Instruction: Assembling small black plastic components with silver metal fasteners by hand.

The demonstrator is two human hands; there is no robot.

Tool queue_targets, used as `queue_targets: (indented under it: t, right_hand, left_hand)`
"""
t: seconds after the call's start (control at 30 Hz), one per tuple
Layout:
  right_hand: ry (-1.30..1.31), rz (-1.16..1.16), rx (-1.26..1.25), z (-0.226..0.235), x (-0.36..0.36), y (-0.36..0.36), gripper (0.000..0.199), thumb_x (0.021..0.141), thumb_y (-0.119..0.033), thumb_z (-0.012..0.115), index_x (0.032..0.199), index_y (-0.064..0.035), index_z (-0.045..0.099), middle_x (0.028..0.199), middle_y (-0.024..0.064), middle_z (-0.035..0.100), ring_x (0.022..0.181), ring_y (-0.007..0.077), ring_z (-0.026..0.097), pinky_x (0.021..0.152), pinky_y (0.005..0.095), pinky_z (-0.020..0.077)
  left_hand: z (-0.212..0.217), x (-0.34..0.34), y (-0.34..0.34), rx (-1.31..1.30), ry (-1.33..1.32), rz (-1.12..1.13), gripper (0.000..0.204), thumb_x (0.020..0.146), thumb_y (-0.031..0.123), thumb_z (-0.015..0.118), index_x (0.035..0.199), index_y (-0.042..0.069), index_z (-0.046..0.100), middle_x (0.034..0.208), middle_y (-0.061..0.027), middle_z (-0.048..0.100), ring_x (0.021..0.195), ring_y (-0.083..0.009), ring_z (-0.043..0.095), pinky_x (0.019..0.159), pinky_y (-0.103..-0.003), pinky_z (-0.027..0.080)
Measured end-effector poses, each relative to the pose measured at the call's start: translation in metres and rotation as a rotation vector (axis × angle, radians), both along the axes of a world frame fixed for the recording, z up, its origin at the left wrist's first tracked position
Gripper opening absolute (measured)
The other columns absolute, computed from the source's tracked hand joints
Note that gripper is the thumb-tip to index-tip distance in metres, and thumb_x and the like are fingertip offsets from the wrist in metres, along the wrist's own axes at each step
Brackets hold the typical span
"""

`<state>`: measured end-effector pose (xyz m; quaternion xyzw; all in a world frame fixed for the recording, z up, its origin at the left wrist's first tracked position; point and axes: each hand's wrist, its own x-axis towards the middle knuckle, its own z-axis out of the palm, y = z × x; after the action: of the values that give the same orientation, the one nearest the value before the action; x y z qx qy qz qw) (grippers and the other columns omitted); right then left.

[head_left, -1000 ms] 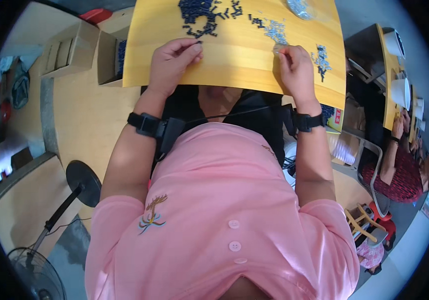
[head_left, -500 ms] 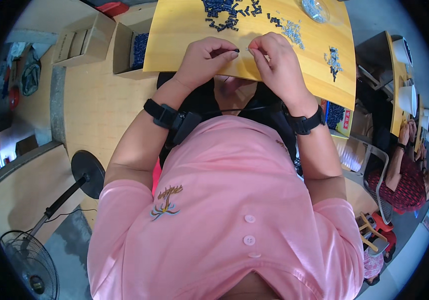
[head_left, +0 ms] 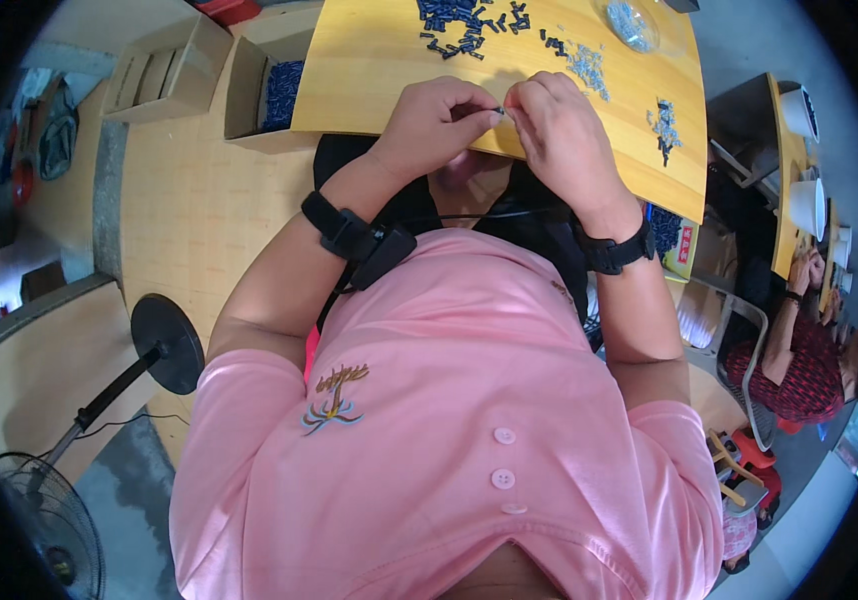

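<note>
My left hand (head_left: 436,124) pinches a small black tube-like part (head_left: 498,110) between thumb and forefinger, over the near edge of the yellow table (head_left: 364,65). My right hand (head_left: 562,128) meets it from the right, its thumb and fingertips closed beside the part's end. Whatever those right fingertips grip is too small to make out. Beyond my hands lie a heap of black parts (head_left: 452,14) and a scatter of small clear or silvery pieces (head_left: 586,68). Farther right sits a small mixed pile (head_left: 665,127). A round clear dish (head_left: 655,35) holds more pale pieces.
An open cardboard box (head_left: 246,88) of dark parts stands against the table's left side; another carton (head_left: 189,55) is farther left. A yellow box (head_left: 687,250) is below the table's right corner. A fan (head_left: 49,530) stands lower left. A co-worker (head_left: 799,360) sits at another table, far right.
My left hand has moved right with the black part, closing the gap to my right hand. The fingertips of both hands now meet at the part.
</note>
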<state>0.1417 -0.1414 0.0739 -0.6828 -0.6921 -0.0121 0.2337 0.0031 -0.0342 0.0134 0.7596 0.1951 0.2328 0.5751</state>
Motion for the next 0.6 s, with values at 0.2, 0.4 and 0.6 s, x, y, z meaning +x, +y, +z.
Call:
queue_targets:
  t: [0.2,0.4,0.6]
  right_hand:
    - [-0.03,0.002,-0.007,0.002,0.0,-0.003,0.006,0.075,-0.007,0.056,0.079,-0.0025,0.055,0.08,0.0129,0.055,0.08,0.0317,0.052,0.074,0.0388,0.0434]
    - [-0.166,0.12,-0.108,0.007,0.004,0.0,0.007,0.072,-0.006,0.057,0.078,-0.0023,0.056,0.078,0.0128,0.055,0.081,0.0315,0.053,0.074,0.0385,0.0441]
    - [-0.07,0.135,-0.078,0.008,0.008,0.01,0.008,0.071,-0.006,0.059,0.077,-0.0009,0.057,0.078,0.0136,0.056,0.081,0.0323,0.055,0.072,0.038,0.0452]
  left_hand:
    - [0.003,0.0,-0.003,-0.014,-0.012,0.012,0.014,0.083,0.011,0.066,0.092,0.0,0.065,0.078,-0.0023,0.062,0.071,-0.0069,0.056,0.065,-0.022,0.046]
    - [0.001,0.001,-0.003,0.07,0.02,-0.015,0.012,0.081,0.009,0.066,0.089,0.0,0.065,0.077,-0.0027,0.062,0.069,-0.0071,0.056,0.064,-0.023,0.047]
    - [0.009,0.001,-0.002,-0.008,0.083,-0.007,0.012,0.083,0.01,0.064,0.089,-0.001,0.064,0.078,-0.0022,0.063,0.068,-0.0069,0.056,0.065,-0.022,0.047]
